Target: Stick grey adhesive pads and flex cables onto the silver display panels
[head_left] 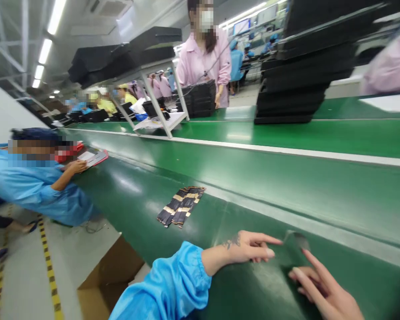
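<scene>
A thin, see-through piece with a darker patch (296, 241), perhaps a film, shows at the right over the green bench; its kind is unclear. My left hand (248, 246), in a blue sleeve, stretches its index finger to the piece's left edge. Its thumb is apart from that finger and the other fingers are curled. From the lower right, my right hand (330, 289) points its index finger at the piece's lower edge, thumb apart. Neither hand pinches anything that I can see. Farther left on the bench lies a cluster of black strips with gold bands (182, 206).
A white-edged green conveyor (253, 166) runs behind the bench. Beyond stand stacked black trays (290, 89) and a white rack (162, 124). A co-worker in blue (36, 182) sits at the left; another in pink (205, 62) stands opposite. An open cardboard box (110, 275) is below left.
</scene>
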Available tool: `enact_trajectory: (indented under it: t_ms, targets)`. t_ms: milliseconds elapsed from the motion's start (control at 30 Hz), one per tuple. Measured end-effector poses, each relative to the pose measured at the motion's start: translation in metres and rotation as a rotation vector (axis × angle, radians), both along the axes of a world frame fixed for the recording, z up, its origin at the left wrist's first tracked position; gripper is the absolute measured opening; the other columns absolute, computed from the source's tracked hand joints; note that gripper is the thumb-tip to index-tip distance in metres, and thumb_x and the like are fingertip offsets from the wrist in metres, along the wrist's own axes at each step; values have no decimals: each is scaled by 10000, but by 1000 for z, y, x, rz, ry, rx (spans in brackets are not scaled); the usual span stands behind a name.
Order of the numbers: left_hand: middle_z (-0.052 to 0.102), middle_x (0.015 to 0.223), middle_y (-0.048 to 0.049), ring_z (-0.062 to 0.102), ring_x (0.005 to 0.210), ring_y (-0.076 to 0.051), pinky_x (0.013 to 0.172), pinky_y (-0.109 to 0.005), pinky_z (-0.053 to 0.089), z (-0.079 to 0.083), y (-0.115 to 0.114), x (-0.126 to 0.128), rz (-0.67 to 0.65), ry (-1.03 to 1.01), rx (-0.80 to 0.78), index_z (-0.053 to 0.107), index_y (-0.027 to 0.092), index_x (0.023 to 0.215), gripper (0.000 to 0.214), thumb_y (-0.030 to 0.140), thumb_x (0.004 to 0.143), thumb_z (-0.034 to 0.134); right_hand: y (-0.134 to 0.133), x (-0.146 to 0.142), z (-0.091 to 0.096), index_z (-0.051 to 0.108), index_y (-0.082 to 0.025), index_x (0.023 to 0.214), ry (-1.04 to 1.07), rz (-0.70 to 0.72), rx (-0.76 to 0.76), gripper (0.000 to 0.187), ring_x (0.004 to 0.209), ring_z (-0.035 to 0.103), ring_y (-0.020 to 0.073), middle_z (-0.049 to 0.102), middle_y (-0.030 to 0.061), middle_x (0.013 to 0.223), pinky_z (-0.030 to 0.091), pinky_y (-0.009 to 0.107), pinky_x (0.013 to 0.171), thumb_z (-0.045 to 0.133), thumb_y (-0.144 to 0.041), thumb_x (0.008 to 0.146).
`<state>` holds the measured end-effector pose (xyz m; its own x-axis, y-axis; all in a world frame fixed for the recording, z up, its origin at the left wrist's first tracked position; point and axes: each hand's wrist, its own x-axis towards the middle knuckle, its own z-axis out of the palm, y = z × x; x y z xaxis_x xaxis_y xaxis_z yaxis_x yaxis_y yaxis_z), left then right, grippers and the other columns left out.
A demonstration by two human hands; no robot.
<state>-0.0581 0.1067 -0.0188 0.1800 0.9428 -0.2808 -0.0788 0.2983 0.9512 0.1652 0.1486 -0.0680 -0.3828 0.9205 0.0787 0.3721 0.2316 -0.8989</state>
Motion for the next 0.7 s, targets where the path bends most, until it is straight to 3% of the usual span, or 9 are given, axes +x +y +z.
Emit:
enact_trajectory:
  t_ms: [67,133,233,300,400,500,600,700]
  targets:
    - [572,651,4,467,551,-74,535,-213,381,3,-2,0,-32,62,60,760,142,971,386,454,756,685,-5,-8,18,571,-245,1173,29,41,-98,589,527,645,198,712,65,706,559,317,506,542,-685,782]
    - [557,628,6,465,540,-73,527,-212,381,4,-2,0,-27,77,75,760,121,901,403,483,742,683,-8,-13,32,583,-220,1026,49,41,-122,514,511,611,174,667,30,640,529,293,497,520,-677,801]
    - [544,616,33,449,502,-67,502,-203,379,3,0,1,14,31,49,642,123,1218,612,501,738,676,-11,-15,42,552,-205,922,66,24,-101,401,488,558,140,584,-18,587,485,260,488,505,-597,848]
    - [559,648,37,443,491,-63,491,-201,382,2,0,2,22,0,51,481,137,1393,761,491,747,673,-14,-15,43,565,-187,1002,53,58,-79,376,490,540,132,559,-34,577,466,250,493,482,-533,881]
    - [566,679,37,437,489,-59,485,-198,379,0,0,3,17,-33,56,366,154,1465,831,467,758,673,-19,-14,41,529,-150,1252,11,147,-47,462,475,513,125,555,-50,560,436,242,489,456,-454,912]
    - [561,685,39,436,495,-60,486,-197,374,0,0,3,14,-33,48,349,165,1474,846,461,753,679,-24,-15,39,473,-138,1363,-18,210,-15,518,470,498,120,564,-51,557,422,236,490,446,-415,926]
    - [549,676,35,437,508,-67,496,-203,374,4,0,2,1,-7,46,454,154,1417,779,482,746,677,-25,-15,37,436,-143,1401,-7,217,-30,550,487,498,118,571,-44,584,431,233,493,449,-424,929]
    - [539,660,14,442,527,-69,517,-211,364,9,-1,1,-94,64,81,710,121,1106,506,487,760,663,-24,-16,37,330,-139,1456,30,175,-95,617,513,513,124,570,-40,626,452,234,490,437,-447,932]
